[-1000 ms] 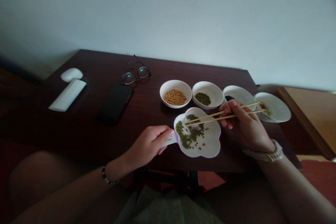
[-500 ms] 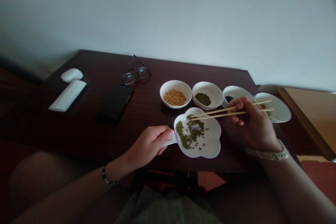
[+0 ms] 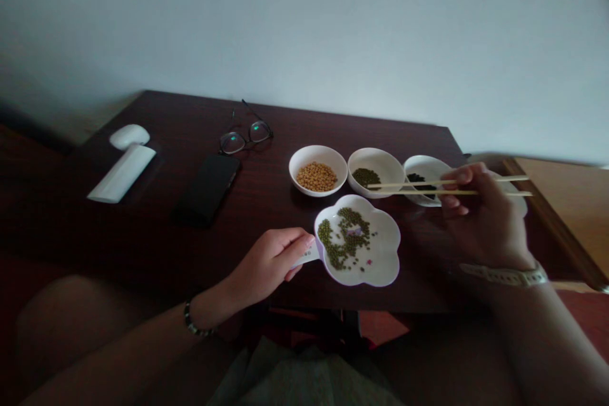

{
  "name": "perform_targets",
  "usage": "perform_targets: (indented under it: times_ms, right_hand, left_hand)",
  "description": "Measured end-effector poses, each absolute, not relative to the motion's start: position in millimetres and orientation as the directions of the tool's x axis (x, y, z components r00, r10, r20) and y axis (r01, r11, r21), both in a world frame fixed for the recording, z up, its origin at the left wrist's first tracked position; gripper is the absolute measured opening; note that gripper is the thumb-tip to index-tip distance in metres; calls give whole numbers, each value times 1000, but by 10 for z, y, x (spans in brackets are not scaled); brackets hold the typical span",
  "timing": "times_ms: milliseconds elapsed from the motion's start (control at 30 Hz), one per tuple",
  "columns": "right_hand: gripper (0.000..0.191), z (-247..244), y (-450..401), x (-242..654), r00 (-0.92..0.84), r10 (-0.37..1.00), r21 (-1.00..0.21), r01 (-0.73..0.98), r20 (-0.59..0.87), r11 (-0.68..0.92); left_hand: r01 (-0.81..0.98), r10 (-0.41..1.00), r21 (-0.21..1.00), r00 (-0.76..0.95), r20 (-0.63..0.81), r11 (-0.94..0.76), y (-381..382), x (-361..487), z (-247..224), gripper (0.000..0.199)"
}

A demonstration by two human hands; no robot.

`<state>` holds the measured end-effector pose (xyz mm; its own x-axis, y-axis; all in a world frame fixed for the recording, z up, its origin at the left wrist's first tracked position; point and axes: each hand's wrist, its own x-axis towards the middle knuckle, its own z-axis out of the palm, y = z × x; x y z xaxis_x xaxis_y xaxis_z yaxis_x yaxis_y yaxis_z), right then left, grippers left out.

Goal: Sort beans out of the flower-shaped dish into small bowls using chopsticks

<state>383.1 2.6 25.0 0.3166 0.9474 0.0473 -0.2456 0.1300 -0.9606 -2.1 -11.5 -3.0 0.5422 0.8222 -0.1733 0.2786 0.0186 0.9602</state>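
My left hand [image 3: 273, 260] is closed around the handle of a white flower-shaped dish [image 3: 383, 254] with a lilac rim. Green mung beans [image 3: 335, 254] lie scattered over the left and middle of it. In my right hand [image 3: 483, 216] is a pair of chopsticks [image 3: 413, 190], pointing left. Their tips are over the white bowl [image 3: 390, 168] that contains a small heap of mung beans [image 3: 365, 178]; whether a bean is between the tips is too small to tell. My right hand partly covers the two right-hand bowls.
Left of the mung bean bowl is a bowl of yellow soybeans [image 3: 316, 176]; right of it, a bowl with black beans [image 3: 416, 178]. Another white bowl [image 3: 521, 205] is mostly hidden. Glasses [image 3: 246, 139], a black phone [image 3: 208, 189] and a white device [image 3: 124, 171] lie on the dark table [image 3: 266, 203].
My right hand has moved right, carrying the chopstick tips from the beans in the flower-shaped dish up to the mung bean bowl. My left hand and the dish stay put.
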Motion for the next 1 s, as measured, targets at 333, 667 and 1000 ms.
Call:
perform_targets:
  times_ms: [333, 667, 1000]
  right_hand:
    - [42, 229, -73, 3483, -17, 991, -976, -174, -131, -132]
    - [40, 201, -51, 3520, 9, 995, -976, -198, -98, -94]
    - [42, 226, -71, 3505, -30, 992, -977, -173, -121, -124]
  left_hand:
    - [269, 822, 963, 545, -165, 14, -91, 60, 36, 50]
    - [269, 820, 963, 547, -168, 18, -104, 52, 43, 50]
    - [276, 823, 961, 539, -178, 27, -92, 60, 57, 50]
